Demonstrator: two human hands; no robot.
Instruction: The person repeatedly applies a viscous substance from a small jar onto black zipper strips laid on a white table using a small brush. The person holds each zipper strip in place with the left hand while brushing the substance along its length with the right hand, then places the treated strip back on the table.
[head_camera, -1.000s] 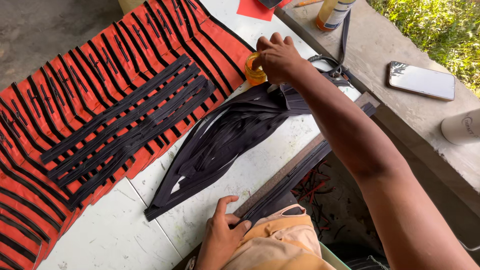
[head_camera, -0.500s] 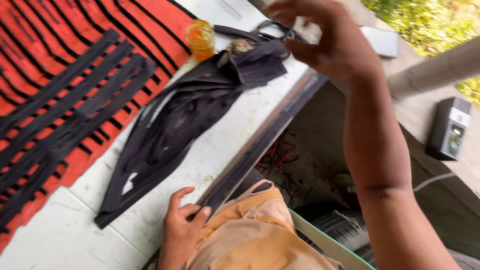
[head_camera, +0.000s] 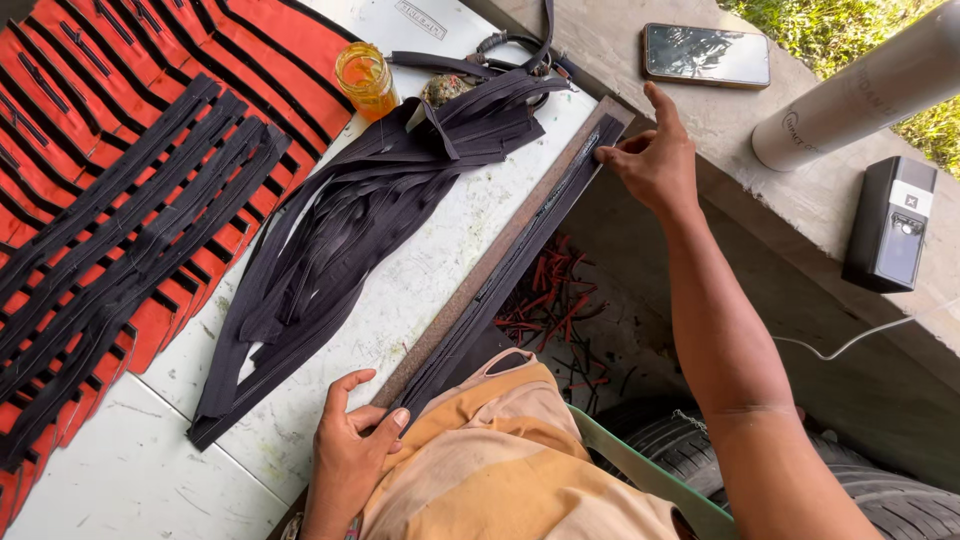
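Note:
My right hand (head_camera: 655, 160) pinches the far end of a long black strip (head_camera: 505, 275) that runs along the table's right edge. My left hand (head_camera: 352, 450) rests on the near end of that edge, fingers curled over it by the strip's near end. A heap of black strips (head_camera: 350, 230) lies fanned out on the white table (head_camera: 420, 290). To the left lie red pieces (head_camera: 110, 190) with black strips laid across them. A small jar of orange liquid (head_camera: 365, 78) stands at the far end of the heap.
A phone (head_camera: 706, 55), a grey cylinder (head_camera: 860, 90) and a small black box (head_camera: 892, 225) sit on the concrete ledge at right. Red and black offcuts (head_camera: 555, 300) litter the ground below the table edge. A tyre (head_camera: 880, 500) lies by my legs.
My right hand left the jar and the far end of the heap, swung out to the right, and came down onto the far end of the strip on the table edge. My left hand stayed.

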